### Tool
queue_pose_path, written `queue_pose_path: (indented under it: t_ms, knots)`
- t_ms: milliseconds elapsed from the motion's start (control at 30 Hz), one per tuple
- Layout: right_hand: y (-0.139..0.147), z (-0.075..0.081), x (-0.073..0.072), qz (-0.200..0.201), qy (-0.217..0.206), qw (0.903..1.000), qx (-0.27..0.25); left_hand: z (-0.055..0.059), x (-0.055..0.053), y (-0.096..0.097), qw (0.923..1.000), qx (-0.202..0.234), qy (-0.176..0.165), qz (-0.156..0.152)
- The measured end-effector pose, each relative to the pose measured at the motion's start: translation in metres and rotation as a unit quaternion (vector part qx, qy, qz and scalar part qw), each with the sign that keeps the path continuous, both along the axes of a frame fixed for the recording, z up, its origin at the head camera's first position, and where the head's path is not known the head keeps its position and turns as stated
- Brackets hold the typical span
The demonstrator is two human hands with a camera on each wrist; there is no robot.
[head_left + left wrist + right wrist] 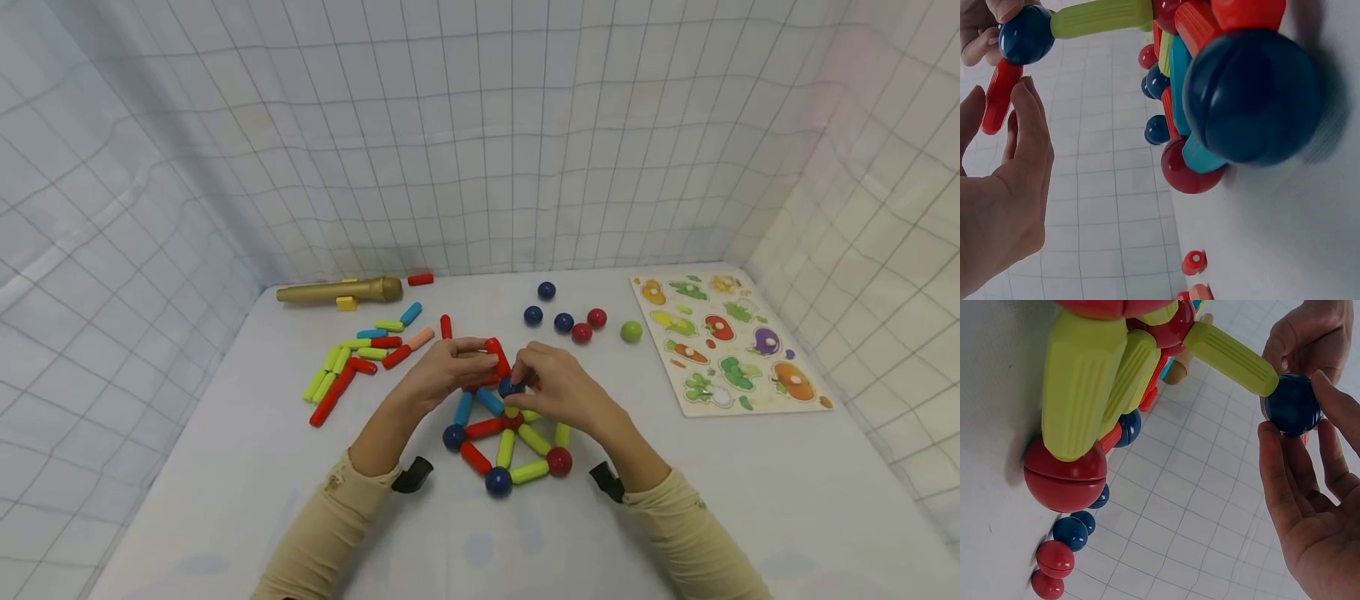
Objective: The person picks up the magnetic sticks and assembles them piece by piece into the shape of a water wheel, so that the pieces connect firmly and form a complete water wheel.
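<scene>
A flat frame of coloured rods and balls lies on the table, with a red ball [512, 419] at its centre. From that ball a yellow-green rod [1232, 359] rises, tilted in the right wrist view, with a blue ball [1294, 404] on its upper end. My right hand [558, 387] pinches this blue ball between thumb and fingers. Between the thumb and fingers of my left hand [457, 367] is a red rod [1001, 97], one end touching the blue ball. Blue balls [498, 481] and a red ball [559, 461] form near corners; my hands partly hide the far side.
Loose rods [341, 375] in several colours lie to the left, near a gold microphone-shaped object [337, 291]. Loose blue balls [533, 315], red balls [597, 317] and a green ball [632, 331] sit behind. A vegetable puzzle board [678, 400] lies at right. Gridded cloth [480, 167] hangs around the table.
</scene>
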State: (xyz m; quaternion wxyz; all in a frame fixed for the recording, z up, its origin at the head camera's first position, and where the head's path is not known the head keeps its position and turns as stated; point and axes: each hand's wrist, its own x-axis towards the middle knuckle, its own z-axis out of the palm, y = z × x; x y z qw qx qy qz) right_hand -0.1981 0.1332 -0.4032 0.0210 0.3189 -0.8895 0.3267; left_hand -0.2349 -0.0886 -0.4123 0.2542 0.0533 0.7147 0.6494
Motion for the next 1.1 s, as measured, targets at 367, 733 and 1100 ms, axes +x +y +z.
queue_pose_path:
  t_ms: [367,733,1100]
  knots:
    - [0.003,0.014,-0.01,-0.01,0.018,0.9996,0.018,0.0,-0.042,-0.085,0.8568,-0.449,0.247,0.058]
    - [0.003,0.012,-0.007,-0.011,-0.003,0.9998,0.019,-0.025,-0.052,-0.133,0.8023,-0.556,0.217,0.015]
    - [-0.001,0.003,0.0,-0.011,-0.012,0.9998,0.014,-0.023,-0.03,-0.114,0.8572,-0.441,0.24,0.114]
